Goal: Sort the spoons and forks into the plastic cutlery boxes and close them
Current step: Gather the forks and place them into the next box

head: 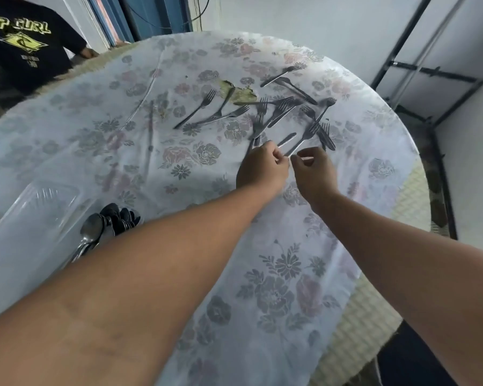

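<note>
Both hands reach over the floral tablecloth (156,174) to the near ends of the scattered forks (265,112). The left hand (261,169) has its fingers curled, pinching a fork handle (286,140). The right hand (315,171) pinches the handle end of another fork (304,137) between thumb and fingertips. At the near left, a clear plastic cutlery box (43,201) lies open, with a bundle of spoons (106,224) beside it, partly hidden by the left forearm.
</note>
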`<state>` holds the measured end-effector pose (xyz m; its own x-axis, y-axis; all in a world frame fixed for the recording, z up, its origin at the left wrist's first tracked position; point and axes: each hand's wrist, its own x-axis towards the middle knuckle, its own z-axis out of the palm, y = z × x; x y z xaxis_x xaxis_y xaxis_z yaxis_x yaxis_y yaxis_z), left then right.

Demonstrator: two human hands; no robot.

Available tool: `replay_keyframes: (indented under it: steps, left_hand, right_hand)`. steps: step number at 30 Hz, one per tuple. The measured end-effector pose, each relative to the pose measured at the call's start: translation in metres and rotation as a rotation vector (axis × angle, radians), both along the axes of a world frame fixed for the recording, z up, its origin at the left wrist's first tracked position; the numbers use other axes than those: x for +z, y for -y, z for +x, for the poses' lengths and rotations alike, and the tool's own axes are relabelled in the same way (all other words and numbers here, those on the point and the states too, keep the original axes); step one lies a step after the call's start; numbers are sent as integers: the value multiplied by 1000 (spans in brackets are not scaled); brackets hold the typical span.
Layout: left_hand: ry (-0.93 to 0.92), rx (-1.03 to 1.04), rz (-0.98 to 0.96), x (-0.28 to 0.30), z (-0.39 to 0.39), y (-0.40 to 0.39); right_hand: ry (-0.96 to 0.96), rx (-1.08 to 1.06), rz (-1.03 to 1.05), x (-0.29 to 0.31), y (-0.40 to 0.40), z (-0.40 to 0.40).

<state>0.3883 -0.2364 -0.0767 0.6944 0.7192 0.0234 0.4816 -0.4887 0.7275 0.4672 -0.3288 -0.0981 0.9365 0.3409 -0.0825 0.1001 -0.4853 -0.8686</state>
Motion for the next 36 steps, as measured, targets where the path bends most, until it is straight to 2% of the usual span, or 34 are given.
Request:
replay_keyframes:
  steps: [8, 17, 23, 25, 27, 32, 36]
  left_hand:
    - [-136, 24, -3, -13, 95, 18]
    - [-325, 33, 34, -38, 158, 34]
    - [-365, 39, 84, -52, 187, 45]
    - [-403, 12, 124, -51, 194, 46]
    - [-474, 4, 86, -48, 194, 43]
    - [-606, 37, 35, -41, 187, 30]
    - [-445, 161, -50, -41, 179, 22]
  right_hand:
    - [13, 134, -119, -15, 2, 107]
    - [88, 200, -266, -44, 6, 195]
    - [169, 342, -408, -50, -7, 222]
    - [153, 354, -428, -51, -9, 226]
    - [109, 360, -445, -50, -9, 227]
    - [28, 226, -282, -40, -7, 226]
    - [14, 210, -182, -34, -5, 218]
